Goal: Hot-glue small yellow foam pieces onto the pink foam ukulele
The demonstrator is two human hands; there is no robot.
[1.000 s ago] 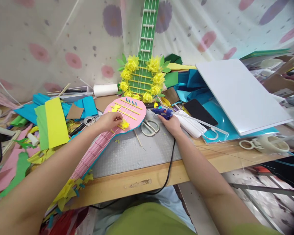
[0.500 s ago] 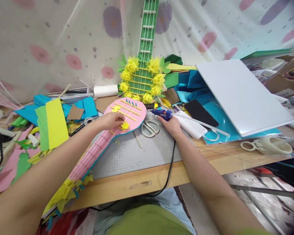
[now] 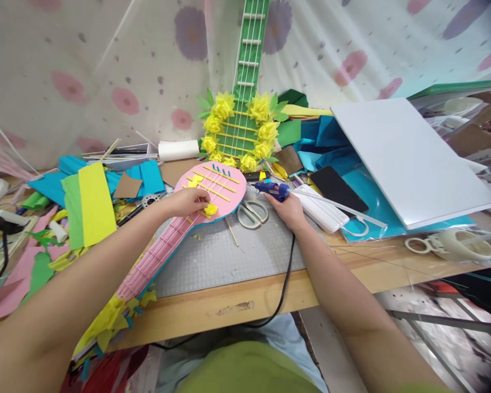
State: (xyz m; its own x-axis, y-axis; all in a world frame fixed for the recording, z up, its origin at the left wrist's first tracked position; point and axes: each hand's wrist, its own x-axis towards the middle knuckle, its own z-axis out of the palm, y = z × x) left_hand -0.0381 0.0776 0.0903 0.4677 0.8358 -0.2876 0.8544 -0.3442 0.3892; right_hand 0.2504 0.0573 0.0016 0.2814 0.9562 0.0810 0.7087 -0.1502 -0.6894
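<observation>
A pink paper guitar [image 3: 228, 192] lies slantwise on the grey cutting mat [image 3: 213, 261], its neck pointing toward the table's front left. Over its body, my left hand [image 3: 191, 201] is closed in a pinch on a small yellow paper flower [image 3: 210, 209], which touches the pink face. Another yellow paper piece sits just beyond my fingers. My right hand [image 3: 288, 210] is wrapped round a blue glue gun [image 3: 273, 189], whose nozzle points left toward the guitar. A long clear glue stick [image 3: 343, 204] sticks out behind the gun. Scissors [image 3: 252, 214] lie between the guitar and my right hand.
A green paper guitar [image 3: 239, 131] ringed with yellow flowers stands against the curtain. Yellow, green and blue crepe paper [image 3: 96, 204] is heaped at left. A white board [image 3: 413, 164], a black phone [image 3: 339, 191] and a tape roll [image 3: 470, 244] are at right. The gun's black cord [image 3: 285, 284] hangs over the table edge.
The view has shifted slightly. My left hand stays at the yellow flower on the pink guitar, and my right hand still holds the glue gun in the same place.
</observation>
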